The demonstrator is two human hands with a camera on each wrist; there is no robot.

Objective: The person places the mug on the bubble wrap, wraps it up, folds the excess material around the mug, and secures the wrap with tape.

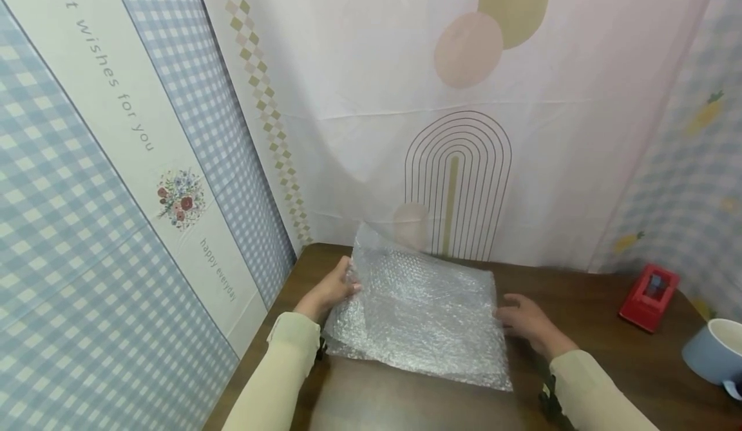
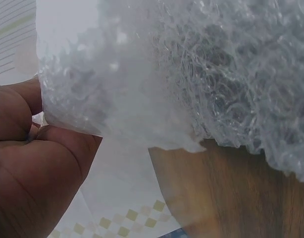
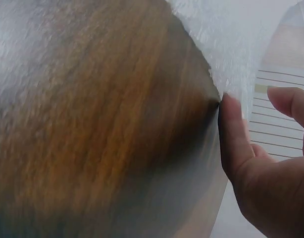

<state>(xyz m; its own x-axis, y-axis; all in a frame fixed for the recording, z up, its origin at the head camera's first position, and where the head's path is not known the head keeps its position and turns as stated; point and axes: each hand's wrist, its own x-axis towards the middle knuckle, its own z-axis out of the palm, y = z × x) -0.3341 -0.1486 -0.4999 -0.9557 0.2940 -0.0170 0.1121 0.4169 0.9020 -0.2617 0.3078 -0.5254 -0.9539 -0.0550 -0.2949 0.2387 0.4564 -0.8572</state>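
A sheet of clear bubble wrap (image 1: 429, 308), folded in layers, lies over the middle of the table, its far-left corner raised. At its left edge my left hand (image 1: 333, 289) pinches the wrap between thumb and fingers; the left wrist view shows the film (image 2: 92, 84) running out of that pinch. My right hand (image 1: 527, 321) is at the right edge. In the right wrist view, one digit of the right hand (image 3: 271, 183) touches the edge of the wrap (image 3: 211, 44), while another finger stands apart from it. The wrap hides part of the right fingertips.
On the brown wooden table (image 1: 580, 296) a red tape dispenser (image 1: 649, 299) stands at the right, with a blue mug (image 1: 715, 354) nearer the front-right edge. A pale translucent mat (image 1: 411, 395) lies in front of the wrap. Patterned cloths hang behind and at both sides.
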